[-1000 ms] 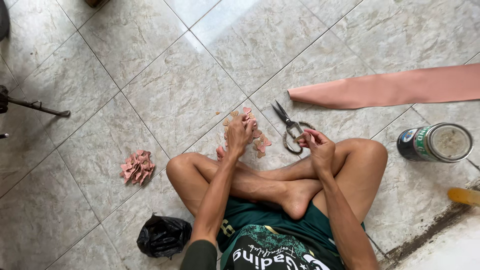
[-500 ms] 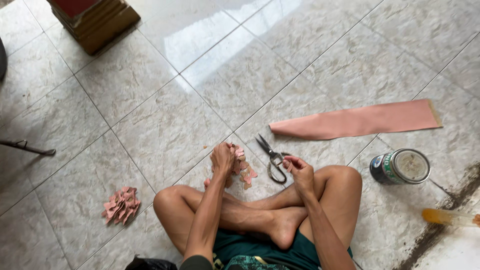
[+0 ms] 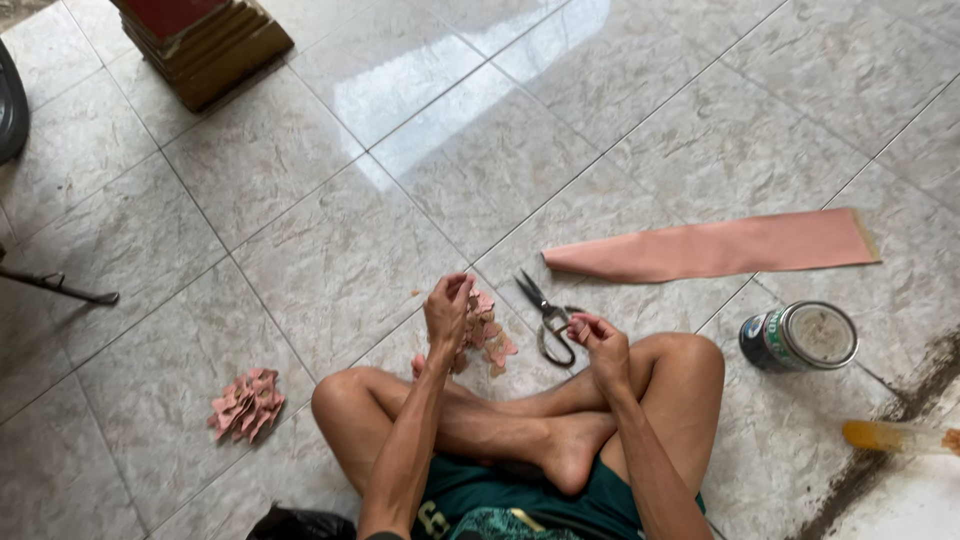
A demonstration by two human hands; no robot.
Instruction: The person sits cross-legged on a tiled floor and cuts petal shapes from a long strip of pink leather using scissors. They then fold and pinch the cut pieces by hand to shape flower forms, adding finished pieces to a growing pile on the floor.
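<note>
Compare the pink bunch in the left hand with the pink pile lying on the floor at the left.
The pink bunch hangs off the tiles, pinched in the left hand; the pink pile lies untouched on the tiled floor, away from both hands. The bunch hangs loose and strung out; the pile sits compact, its pieces layered. Both are small pink cut pieces.

The left hand hides part of the pink cut-outs; the wooden block is cut off.
</note>
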